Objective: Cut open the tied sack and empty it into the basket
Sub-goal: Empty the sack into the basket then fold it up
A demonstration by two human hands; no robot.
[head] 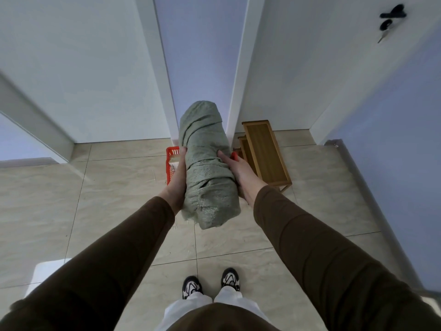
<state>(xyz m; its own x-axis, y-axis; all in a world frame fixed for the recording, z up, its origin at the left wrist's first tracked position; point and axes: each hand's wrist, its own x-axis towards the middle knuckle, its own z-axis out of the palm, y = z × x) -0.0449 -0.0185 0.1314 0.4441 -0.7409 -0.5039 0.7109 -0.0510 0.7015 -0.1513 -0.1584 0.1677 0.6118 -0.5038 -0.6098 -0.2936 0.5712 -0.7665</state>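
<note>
Both hands, left and right, clasp the sack mid-frame over the basket; tipping it out likely comes next.

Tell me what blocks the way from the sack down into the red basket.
Nothing visible does. The sack, held between the left hand and right hand, hangs above the red basket, hiding most of it.

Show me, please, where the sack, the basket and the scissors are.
sack (208,163): head view, middle of the rolled cloth.
basket (172,152): head view, left red rim.
scissors (391,19): head view, black handles on the wall.
</note>
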